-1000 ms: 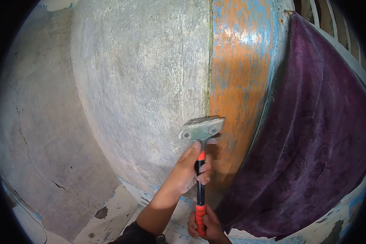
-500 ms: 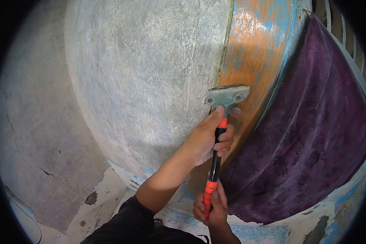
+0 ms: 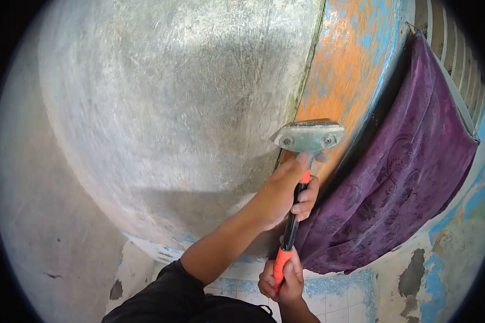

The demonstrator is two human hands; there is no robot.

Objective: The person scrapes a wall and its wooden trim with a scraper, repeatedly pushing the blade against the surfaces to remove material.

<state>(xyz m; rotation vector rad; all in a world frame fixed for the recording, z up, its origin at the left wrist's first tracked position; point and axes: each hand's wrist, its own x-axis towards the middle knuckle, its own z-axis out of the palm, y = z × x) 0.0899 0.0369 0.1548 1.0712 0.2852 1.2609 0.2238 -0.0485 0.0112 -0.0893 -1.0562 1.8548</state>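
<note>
A long-handled scraper with a wide greenish-grey metal head and two screws lies against an orange and blue painted strip. The head also overlaps the edge of the grey wall surface. My left hand is wrapped round the upper shaft just below the head, thumb on the neck. Lower down, my right hand grips the orange handle end.
A purple patterned cloth hangs to the right of the strip. Behind it at the upper right are slats. White tiles and peeling blue and white paint lie below.
The scraper head and my left hand appear slightly farther right and lower in view. The wall, strip and cloth have shifted as the camera view moved. Both hands keep their hold.
</note>
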